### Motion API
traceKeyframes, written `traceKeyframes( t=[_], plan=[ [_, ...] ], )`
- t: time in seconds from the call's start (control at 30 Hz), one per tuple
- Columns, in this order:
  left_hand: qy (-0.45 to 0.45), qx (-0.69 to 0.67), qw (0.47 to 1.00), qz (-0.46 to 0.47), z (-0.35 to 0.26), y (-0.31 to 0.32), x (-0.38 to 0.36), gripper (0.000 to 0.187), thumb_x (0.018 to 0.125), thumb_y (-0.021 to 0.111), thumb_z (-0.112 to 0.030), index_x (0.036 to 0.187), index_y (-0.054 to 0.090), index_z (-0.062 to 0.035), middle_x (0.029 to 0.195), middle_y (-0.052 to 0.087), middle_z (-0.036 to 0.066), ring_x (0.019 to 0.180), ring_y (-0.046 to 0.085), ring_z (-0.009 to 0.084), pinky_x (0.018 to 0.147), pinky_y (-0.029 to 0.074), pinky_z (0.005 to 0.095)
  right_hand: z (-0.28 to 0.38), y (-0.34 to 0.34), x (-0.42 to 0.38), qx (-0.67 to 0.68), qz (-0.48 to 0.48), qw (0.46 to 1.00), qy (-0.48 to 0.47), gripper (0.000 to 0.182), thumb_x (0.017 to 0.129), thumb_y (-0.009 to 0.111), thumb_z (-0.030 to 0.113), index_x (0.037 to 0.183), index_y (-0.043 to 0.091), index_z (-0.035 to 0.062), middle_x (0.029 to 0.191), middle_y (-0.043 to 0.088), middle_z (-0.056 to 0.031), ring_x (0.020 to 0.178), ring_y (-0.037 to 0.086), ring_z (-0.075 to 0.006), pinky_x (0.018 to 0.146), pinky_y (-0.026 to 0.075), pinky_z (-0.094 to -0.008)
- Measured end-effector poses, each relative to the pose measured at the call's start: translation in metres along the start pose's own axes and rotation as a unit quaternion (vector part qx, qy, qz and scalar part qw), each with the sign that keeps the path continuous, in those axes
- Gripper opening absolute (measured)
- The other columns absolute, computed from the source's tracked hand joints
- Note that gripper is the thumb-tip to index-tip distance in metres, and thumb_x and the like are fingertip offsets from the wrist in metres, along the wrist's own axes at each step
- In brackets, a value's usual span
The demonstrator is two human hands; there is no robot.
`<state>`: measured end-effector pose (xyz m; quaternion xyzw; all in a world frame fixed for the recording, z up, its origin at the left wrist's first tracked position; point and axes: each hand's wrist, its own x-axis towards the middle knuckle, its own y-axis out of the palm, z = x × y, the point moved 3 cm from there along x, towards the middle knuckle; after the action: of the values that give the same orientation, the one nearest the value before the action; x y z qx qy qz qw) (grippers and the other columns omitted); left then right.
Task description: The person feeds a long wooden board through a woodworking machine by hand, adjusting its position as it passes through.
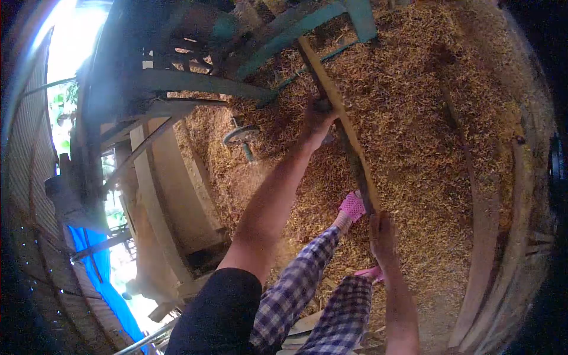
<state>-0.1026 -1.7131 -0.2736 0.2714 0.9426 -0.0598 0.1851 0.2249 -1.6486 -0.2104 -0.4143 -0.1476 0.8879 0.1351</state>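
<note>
Left hand (319, 115): closed around the long wooden handle (340, 121), far up the shaft.
Right hand (381, 234): closed on its near end.
Handle position: slanting over the wood shavings (414, 118).
Risk: tip likely snags the teal machine frame (284, 32).
Risk: feet in pink sandals (352, 206) may slip on loose shavings.

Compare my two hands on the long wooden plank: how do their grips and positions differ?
The left hand grips the plank far up its length, arm stretched out; the right hand holds its near end, close to the body. The left hand sits on the plank's left edge and over its face, while the right hand grasps from below the end. The left hand lies above the sawdust-strewn floor, the right beside the pink shoe. Both are closed on the same plank.
</note>
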Motion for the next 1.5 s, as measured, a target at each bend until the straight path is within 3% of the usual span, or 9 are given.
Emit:
traceKeyframes(
  t=[0.43,0.6,0.8,0.9,1.03,1.1,1.33,1.43,1.5],
  plan=[
    [-0.086,0.100,0.991,0.020,0.025,0.022,-0.097,0.039,0.083,0.064,-0.022,0.115,0.048,-0.0056,0.099,0.056,0.009,0.091,0.055,0.0217,0.072,0.048,0.0386,-0.113,0.026,-0.051,-0.195,-0.088,0.889,-0.404,0.043,0.093,0.045,0.028,0.127,0.043,0.0010,0.090,0.059,-0.0228,0.071,0.058,-0.0351,0.057,0.044,-0.0444],
    [-0.101,0.004,0.978,0.180,0.081,0.096,-0.215,0.034,0.084,0.064,-0.023,0.111,0.053,-0.0061,0.096,0.057,0.008,0.084,0.055,0.0176,0.067,0.048,0.0369,-0.196,-0.030,-0.150,-0.078,0.042,0.995,0.055,0.038,0.089,0.051,0.027,0.116,0.050,-0.0005,0.072,0.058,-0.0219,0.063,0.058,-0.0362,0.051,0.041,-0.0444],
    [-0.295,-0.025,0.953,0.068,0.130,0.174,-0.360,0.062,0.084,0.064,-0.027,0.130,0.032,-0.0016,0.131,0.040,0.014,0.120,0.040,0.0257,0.100,0.035,0.0402,-0.358,-0.020,-0.301,-0.387,-0.064,0.893,-0.220,0.040,0.087,0.052,0.026,0.117,0.050,-0.0003,0.098,0.058,-0.0276,0.084,0.059,-0.0381,0.061,0.043,-0.0452],
    [-0.404,0.029,0.912,0.069,0.152,0.199,-0.449,0.087,0.081,0.068,-0.033,0.138,0.013,0.0027,0.142,0.028,0.014,0.129,0.030,0.0265,0.107,0.026,0.0409,-0.391,-0.034,-0.374,-0.081,0.229,0.936,0.256,0.054,0.082,0.058,0.028,0.123,0.044,-0.0043,0.115,0.050,-0.0305,0.098,0.053,-0.0410,0.084,0.043,-0.0457],
    [-0.458,-0.099,0.879,0.086,0.125,0.226,-0.559,0.090,0.081,0.070,-0.027,0.140,0.010,0.0023,0.121,0.050,0.013,0.114,0.047,0.0189,0.099,0.035,0.0371,-0.338,-0.086,-0.472,-0.132,0.112,0.964,0.201,0.066,0.092,0.034,0.055,0.130,0.044,0.0012,0.126,0.048,-0.0234,0.117,0.046,-0.0345,0.094,0.040,-0.0467],
    [-0.454,-0.134,0.875,0.101,0.092,0.235,-0.593,0.088,0.081,0.070,-0.024,0.140,0.011,0.0016,0.113,0.059,0.012,0.108,0.054,0.0164,0.095,0.038,0.0357,-0.393,-0.075,-0.523,-0.051,0.235,0.920,0.311,0.076,0.090,0.032,0.060,0.144,0.017,0.0086,0.148,0.014,-0.0190,0.136,0.012,-0.0387,0.111,0.014,-0.0504],
    [-0.493,-0.136,0.832,0.213,-0.002,0.242,-0.618,0.059,0.080,0.070,-0.009,0.130,0.040,-0.0065,0.121,0.052,0.002,0.111,0.049,0.0117,0.097,0.039,0.0286,-0.389,-0.063,-0.580,-0.080,0.223,0.897,0.374,0.079,0.088,0.030,0.065,0.144,0.017,0.0105,0.149,0.015,-0.0158,0.135,0.015,-0.0388,0.110,0.017,-0.0521],
    [-0.347,-0.143,0.906,0.198,-0.043,0.241,-0.587,0.067,0.078,0.072,-0.011,0.132,0.034,-0.0022,0.108,0.058,0.007,0.096,0.058,0.0141,0.083,0.049,0.0296,-0.413,-0.024,-0.565,-0.122,0.143,0.954,0.233,0.074,0.090,0.038,0.057,0.145,0.016,0.0129,0.141,0.034,-0.0192,0.130,0.031,-0.0366,0.101,0.031,-0.0521],
    [-0.312,-0.088,0.930,0.174,-0.055,0.231,-0.563,0.065,0.076,0.074,-0.013,0.130,0.038,-0.0026,0.118,0.052,0.005,0.107,0.051,0.0143,0.089,0.046,0.0292,-0.416,-0.006,-0.548,-0.234,-0.217,0.946,-0.048,0.056,0.083,0.057,0.030,0.124,0.043,-0.0061,0.110,0.053,-0.0288,0.098,0.053,-0.0399,0.087,0.040,-0.0465]
  ],
)
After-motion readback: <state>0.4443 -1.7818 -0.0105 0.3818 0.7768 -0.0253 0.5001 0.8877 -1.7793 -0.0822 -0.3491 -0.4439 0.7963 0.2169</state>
